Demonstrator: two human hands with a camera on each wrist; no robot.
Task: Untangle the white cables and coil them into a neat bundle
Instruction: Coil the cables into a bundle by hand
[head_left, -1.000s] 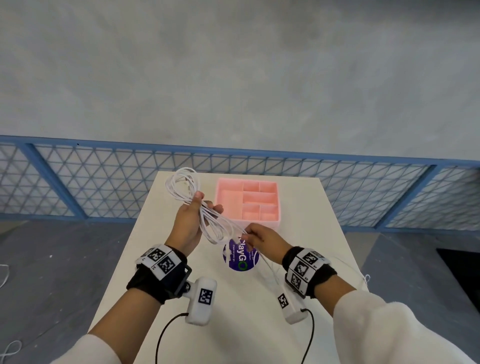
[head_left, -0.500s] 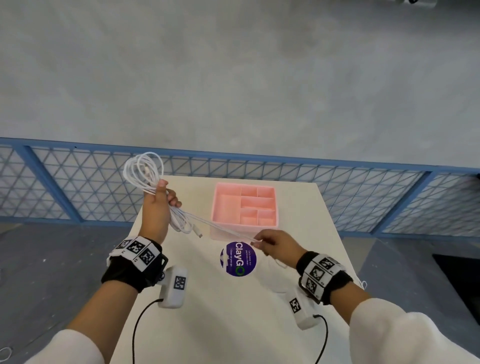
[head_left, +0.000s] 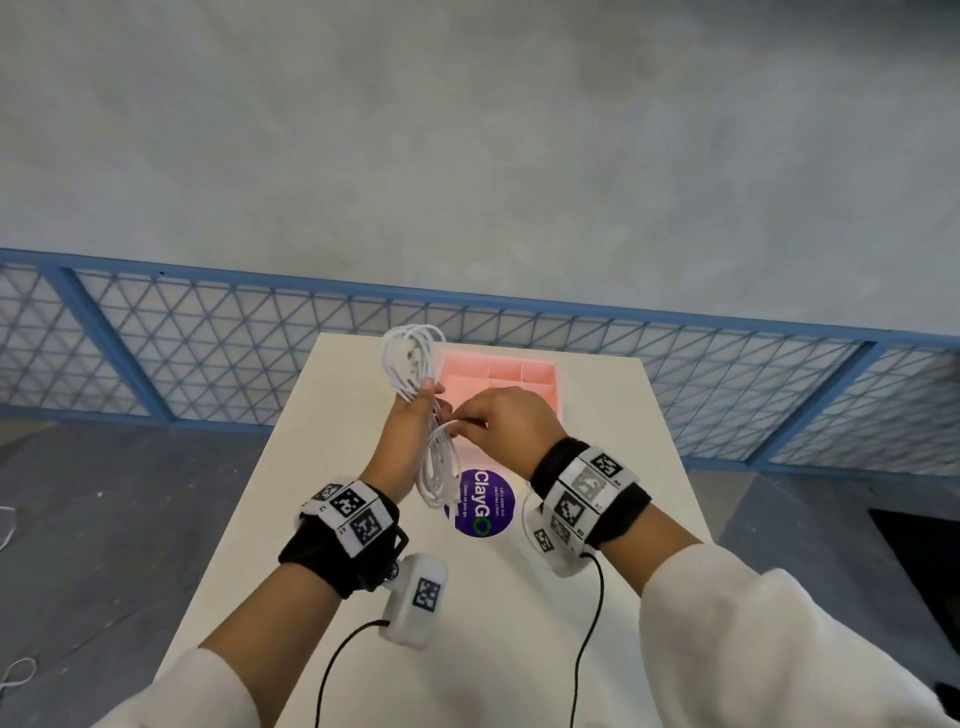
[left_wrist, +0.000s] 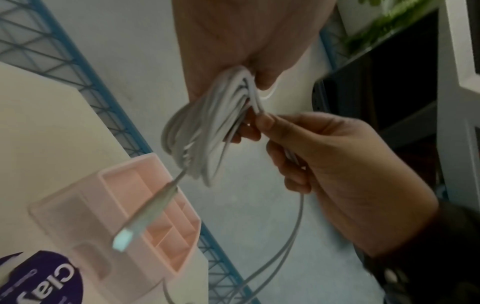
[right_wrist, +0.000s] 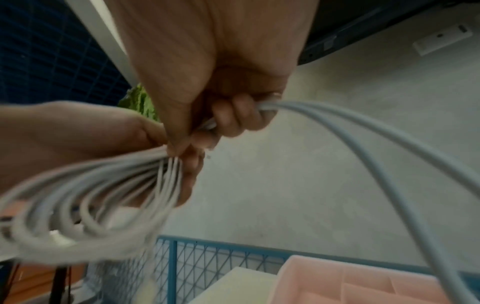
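Head view: left hand (head_left: 410, 431) raised above table (head_left: 597, 649), gripped coiled white cables (head_left: 434, 457); right hand (head_left: 506, 423) just right, pinched strand. 
Left wrist: coil hung over pink tray (left_wrist: 130, 222). 
Right wrist: fingers (right_wrist: 233, 117) curled round strands.

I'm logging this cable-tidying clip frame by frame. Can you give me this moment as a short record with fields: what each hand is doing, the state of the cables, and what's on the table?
left hand: grips the looped white cables at their middle, held above the table
right hand: pinches a strand of the cables beside the left hand
cables: gathered in loops above and below the left hand; a loose plug end hangs free
table: white; holds a pink divided tray at the far end and a round purple sticker
bundle state: coiled but not yet set down
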